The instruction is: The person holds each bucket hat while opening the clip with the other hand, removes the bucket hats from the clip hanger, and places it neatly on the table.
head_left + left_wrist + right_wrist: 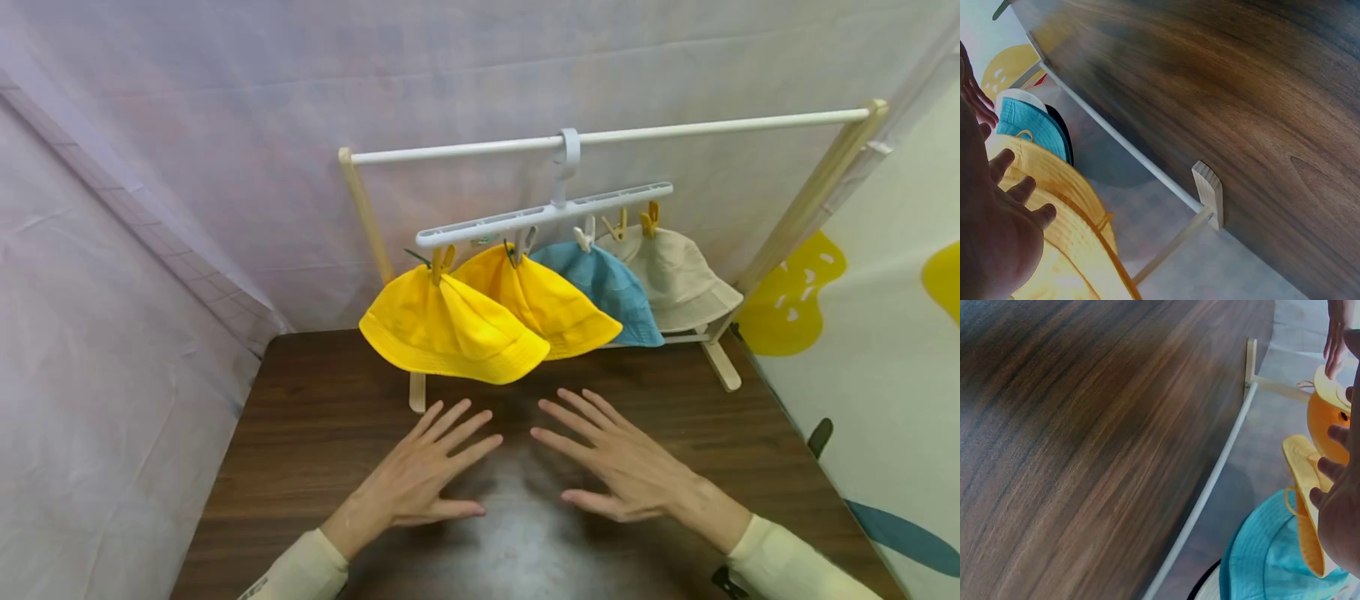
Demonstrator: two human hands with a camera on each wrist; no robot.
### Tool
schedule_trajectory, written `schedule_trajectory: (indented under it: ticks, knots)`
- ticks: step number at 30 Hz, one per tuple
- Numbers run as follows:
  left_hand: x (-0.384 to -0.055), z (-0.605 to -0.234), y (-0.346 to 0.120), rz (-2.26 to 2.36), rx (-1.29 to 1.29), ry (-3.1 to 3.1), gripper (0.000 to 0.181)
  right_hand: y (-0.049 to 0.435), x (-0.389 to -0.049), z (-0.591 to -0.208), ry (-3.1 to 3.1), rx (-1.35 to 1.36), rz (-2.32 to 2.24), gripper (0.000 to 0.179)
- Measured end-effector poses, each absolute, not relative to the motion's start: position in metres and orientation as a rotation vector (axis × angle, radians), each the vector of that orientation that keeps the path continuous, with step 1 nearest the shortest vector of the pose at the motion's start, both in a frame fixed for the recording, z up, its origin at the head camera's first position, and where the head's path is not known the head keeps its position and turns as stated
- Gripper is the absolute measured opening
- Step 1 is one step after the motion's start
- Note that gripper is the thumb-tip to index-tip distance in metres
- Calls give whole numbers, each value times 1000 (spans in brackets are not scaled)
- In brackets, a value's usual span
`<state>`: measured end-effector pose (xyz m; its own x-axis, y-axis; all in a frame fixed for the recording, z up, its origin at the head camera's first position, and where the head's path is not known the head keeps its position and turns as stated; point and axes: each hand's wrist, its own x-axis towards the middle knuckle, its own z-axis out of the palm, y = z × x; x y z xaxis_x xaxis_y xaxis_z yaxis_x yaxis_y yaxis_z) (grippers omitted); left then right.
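Both hands hover over the table with fingers spread and nothing held. My left hand [427,471] is below the front yellow bucket hat [450,329]; my right hand [626,467] is to the right, palm down. A second yellow hat [558,312], a blue hat [600,283] and a beige hat [678,279] hang behind in a row. Clothespins hold them to a white clip hanger [510,221], which hooks over the rack's white rod [720,127]. In the left wrist view, the left fingers [1021,189] appear in front of the yellow hats. Neither hand visibly grips a hat.
The rack has wooden side posts [813,196] and feet [722,365] standing on the dark wooden table [300,433]. Pale cloth walls [225,167] stand behind and at the left. A white panel with yellow and blue shapes [795,300] borders the right side.
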<state>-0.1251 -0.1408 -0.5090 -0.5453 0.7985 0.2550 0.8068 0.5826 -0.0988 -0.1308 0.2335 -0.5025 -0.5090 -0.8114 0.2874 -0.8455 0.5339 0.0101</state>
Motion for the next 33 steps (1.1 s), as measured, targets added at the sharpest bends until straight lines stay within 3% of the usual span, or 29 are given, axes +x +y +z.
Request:
schedule_trajectory:
  ticks: [10,24,33]
  knots:
    - [-128,-503,-141,-54,-1304,-2524,99,235,-133,-494,-2522,1377,181,98]
    - [-129,-493,-144,-132,-1284,-2419,94,244,-134,-477,-2468,1352,219,82]
    - [-130,-492,-148,-200,-1250,-2384,90,245,-138,-468,-2391,1339,303,81]
